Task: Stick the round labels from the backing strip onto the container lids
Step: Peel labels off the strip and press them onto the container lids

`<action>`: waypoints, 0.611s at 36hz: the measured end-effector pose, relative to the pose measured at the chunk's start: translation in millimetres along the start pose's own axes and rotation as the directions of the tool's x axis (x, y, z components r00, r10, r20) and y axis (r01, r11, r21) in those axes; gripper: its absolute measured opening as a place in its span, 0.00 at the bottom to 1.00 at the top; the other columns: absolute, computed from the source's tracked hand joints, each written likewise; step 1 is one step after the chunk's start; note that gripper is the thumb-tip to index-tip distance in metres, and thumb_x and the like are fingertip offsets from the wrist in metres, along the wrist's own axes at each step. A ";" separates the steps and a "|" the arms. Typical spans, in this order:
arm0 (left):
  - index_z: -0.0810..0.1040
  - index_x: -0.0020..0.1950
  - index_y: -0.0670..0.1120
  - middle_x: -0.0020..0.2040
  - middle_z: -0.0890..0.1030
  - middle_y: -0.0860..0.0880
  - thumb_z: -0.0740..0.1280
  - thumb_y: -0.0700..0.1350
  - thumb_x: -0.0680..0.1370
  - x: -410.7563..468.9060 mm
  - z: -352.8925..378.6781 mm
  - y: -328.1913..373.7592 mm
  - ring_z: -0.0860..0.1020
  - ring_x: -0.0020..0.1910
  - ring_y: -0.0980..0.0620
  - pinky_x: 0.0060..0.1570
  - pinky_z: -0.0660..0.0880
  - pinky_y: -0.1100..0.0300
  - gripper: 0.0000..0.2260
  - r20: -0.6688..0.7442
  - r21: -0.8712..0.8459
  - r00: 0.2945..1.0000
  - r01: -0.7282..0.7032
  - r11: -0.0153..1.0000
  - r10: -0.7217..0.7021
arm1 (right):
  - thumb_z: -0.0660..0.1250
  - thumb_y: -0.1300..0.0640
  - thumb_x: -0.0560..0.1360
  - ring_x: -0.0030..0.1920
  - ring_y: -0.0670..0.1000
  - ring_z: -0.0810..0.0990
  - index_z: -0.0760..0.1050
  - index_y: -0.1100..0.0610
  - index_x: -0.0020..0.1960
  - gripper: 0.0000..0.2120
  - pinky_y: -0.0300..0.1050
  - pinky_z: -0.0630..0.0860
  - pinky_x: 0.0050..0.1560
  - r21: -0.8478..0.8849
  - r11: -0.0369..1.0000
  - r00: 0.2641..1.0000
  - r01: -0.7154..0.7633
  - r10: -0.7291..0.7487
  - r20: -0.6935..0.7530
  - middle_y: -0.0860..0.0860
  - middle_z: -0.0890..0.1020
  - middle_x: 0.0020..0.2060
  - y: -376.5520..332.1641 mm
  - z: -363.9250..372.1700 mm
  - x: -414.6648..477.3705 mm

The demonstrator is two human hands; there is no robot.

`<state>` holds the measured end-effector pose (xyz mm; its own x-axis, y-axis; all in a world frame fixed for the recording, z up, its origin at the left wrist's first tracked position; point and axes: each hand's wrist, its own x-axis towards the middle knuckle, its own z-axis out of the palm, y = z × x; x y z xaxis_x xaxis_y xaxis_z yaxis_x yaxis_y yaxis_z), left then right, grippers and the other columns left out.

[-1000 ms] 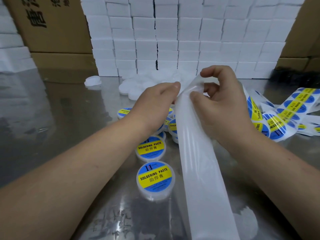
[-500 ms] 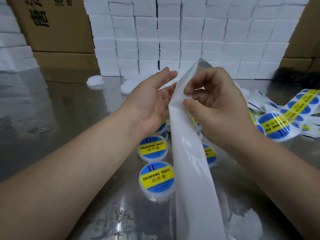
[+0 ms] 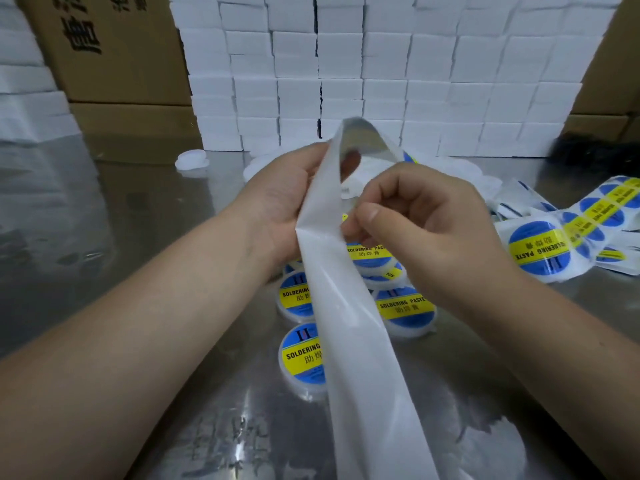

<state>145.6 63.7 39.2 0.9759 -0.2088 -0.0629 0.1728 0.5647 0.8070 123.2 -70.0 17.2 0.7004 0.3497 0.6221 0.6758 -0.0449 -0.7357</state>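
In the head view, the left hand (image 3: 277,206) grips a long white backing strip (image 3: 367,393), which rises from the near edge of the view, passes between the two hands and folds over in a loop just above them. Most of the left fingers are hidden behind the strip, and one fingertip shows through the loop. This looks like a hold meant to keep the strip taut and bent so that a label's edge lifts. The right hand (image 3: 429,223) is curled, its thumb and forefinger pinched at the strip's right edge, probably working a round label free. Whether a label is already between the pads cannot be told, since the side of the strip facing the camera is bare. Directly under both hands sit several containers already labelled in blue and yellow, the nearest labelled container (image 3: 299,358) below the left wrist and another labelled container (image 3: 405,310) below the right wrist. The hanging strip covers part of them. Beyond the fingertips lies a heap of plain white lids (image 3: 460,169), partly hidden by the loop, and a lone white lid (image 3: 192,161) rests further left of the left hand. Right of the right hand lie coils of label strip (image 3: 540,252) with labels on them. A wall of white boxes (image 3: 381,64) and brown cartons (image 3: 114,46) closes off the back of the shiny metal table (image 3: 104,244).
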 end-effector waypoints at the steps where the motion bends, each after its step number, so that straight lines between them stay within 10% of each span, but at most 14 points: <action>1: 0.72 0.37 0.45 0.33 0.74 0.50 0.66 0.41 0.69 -1.1 -0.1 2.7 0.71 0.24 0.53 0.28 0.72 0.68 0.03 -0.002 -0.020 1.000 -0.029 0.999 0.029 | 0.63 0.56 0.67 0.36 0.54 0.80 0.74 0.55 0.32 0.06 0.54 0.78 0.42 -0.026 0.999 1.000 -0.023 0.022 -0.019 0.53 0.82 0.32 0.2 0.0 0.3; 9: 0.71 0.37 0.49 0.35 0.76 0.54 0.59 0.42 0.74 -1.2 -7.7 18.0 0.55 0.18 0.59 0.31 0.50 0.66 0.07 -0.114 -0.041 0.980 -0.170 0.985 0.165 | 0.58 0.52 0.77 0.24 0.49 0.75 0.72 0.56 0.29 0.19 0.36 0.72 0.26 0.088 0.959 0.892 -0.269 0.283 -0.353 0.50 0.77 0.22 6.8 -11.3 12.9; 22: 0.72 0.39 0.48 0.31 0.71 0.54 0.58 0.43 0.63 -7.7 -7.3 16.1 0.60 0.21 0.58 0.26 0.60 0.66 0.07 0.004 0.056 0.981 -0.193 0.980 0.193 | 0.57 0.53 0.77 0.28 0.49 0.76 0.72 0.58 0.35 0.15 0.41 0.76 0.34 0.275 0.814 0.739 -0.511 0.580 -0.342 0.49 0.78 0.25 17.0 -22.4 29.1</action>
<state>141.9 80.2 48.4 0.9904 -0.0990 0.0964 -0.0265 0.5485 0.8357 160.2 -81.5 28.8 0.9882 -0.0879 0.1252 0.1293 0.0421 -0.9907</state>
